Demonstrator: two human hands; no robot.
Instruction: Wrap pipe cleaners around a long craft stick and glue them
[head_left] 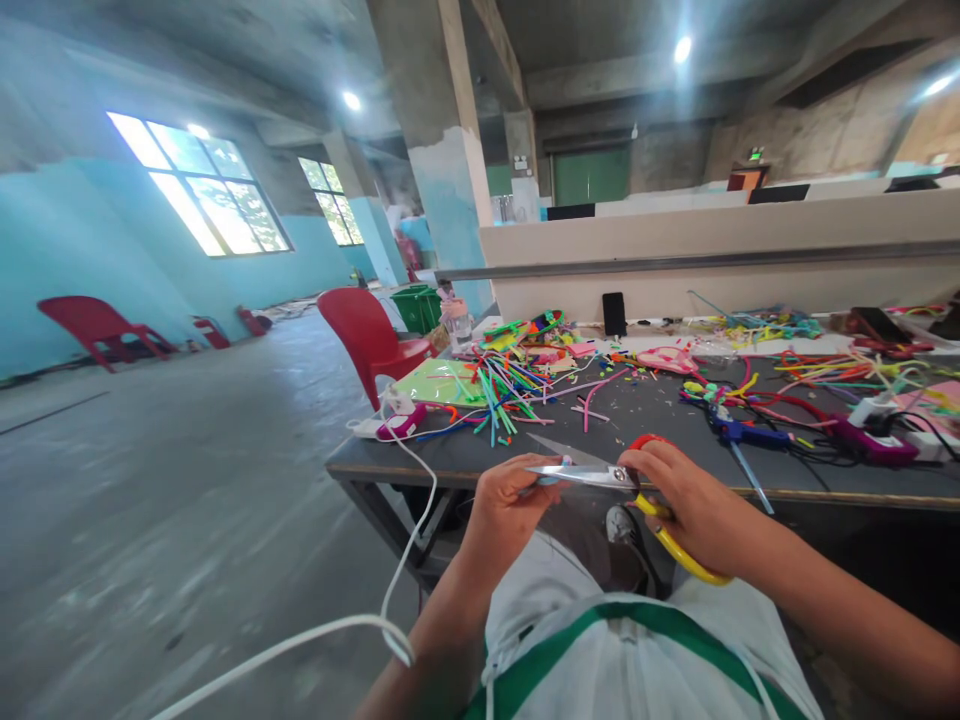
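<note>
My right hand [682, 500] is wrapped round the red and yellow handles of a pair of scissors [592, 476]. The blades are parted and point left toward my left hand [517, 500]. That hand is closed in a pinch on a small light-blue piece [553, 480], mostly hidden by fingers and the lower blade. The piece lies at the blades; whether they touch it I cannot tell. Both hands are held above my lap, at the front edge of the dark table [450, 462]. Beyond them lies a pile of colourful thin sticks [506, 395].
A blue glue gun [754, 433] and a purple power strip [874, 440] with cables lie at right. Another purple power strip [403, 422] sits at the left corner, its white cable [420, 520] hanging down. A phone [613, 314] leans at the back. A red chair [371, 335] stands left.
</note>
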